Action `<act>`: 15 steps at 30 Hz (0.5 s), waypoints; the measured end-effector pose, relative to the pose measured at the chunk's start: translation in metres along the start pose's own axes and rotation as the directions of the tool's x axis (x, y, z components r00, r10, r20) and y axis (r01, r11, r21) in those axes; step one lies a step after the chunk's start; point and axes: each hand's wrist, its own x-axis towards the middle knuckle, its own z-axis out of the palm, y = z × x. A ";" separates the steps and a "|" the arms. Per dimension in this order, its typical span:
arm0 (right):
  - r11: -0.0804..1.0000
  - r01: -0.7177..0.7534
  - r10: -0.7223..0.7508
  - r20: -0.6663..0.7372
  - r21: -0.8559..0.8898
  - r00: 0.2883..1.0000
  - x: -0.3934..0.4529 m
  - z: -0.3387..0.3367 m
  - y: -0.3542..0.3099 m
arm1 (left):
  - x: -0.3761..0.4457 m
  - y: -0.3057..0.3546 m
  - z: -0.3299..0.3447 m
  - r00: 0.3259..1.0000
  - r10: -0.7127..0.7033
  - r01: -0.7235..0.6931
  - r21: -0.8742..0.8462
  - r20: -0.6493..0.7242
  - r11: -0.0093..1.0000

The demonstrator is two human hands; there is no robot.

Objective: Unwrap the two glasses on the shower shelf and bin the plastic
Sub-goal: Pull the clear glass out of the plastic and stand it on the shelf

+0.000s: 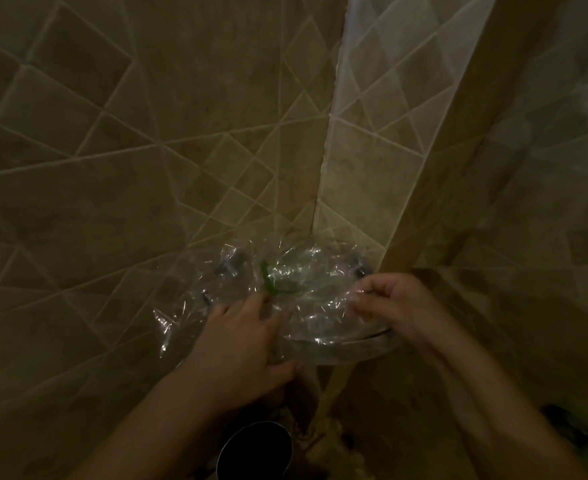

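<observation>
The glasses cannot be made out under the crumpled plastic [285, 289], which covers most of the shelf [361, 351]; only the shelf's front rim shows. A green strip [268, 280] in the wrap is too small to identify. The left hand [240, 341] has fingertips buried in the film, and the right hand [389, 306] is blurred. A dark round container [254, 452], perhaps a bin, is cut off by the bottom edge.
</observation>
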 end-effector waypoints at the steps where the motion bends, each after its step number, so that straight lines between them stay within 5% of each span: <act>1: 1.000 -0.002 0.002 -0.029 0.004 1.000 0.000 0.000 -0.002 | 0.000 -0.001 0.000 1.000 0.005 -0.005 -0.001 0.009 1.000; 4: 1.000 0.004 -0.006 -0.134 -0.014 0.991 -0.008 -0.016 -0.017 | -0.002 -0.004 -0.005 0.999 0.012 -0.011 -0.037 0.032 0.999; 7: 0.961 0.140 -0.192 -0.210 -0.238 0.959 -0.023 -0.046 -0.043 | -0.004 -0.006 -0.017 0.997 0.038 -0.026 -0.182 0.063 0.983; 11: 0.631 0.357 -0.499 -0.008 -0.688 0.866 -0.028 -0.072 -0.090 | 0.002 -0.010 -0.060 0.994 0.003 -0.052 -0.455 -0.109 0.889; 15: 0.376 0.504 -0.614 0.198 -0.778 0.764 0.003 -0.059 -0.113 | 0.036 -0.007 -0.110 0.940 -0.046 -0.157 -0.550 -0.337 0.821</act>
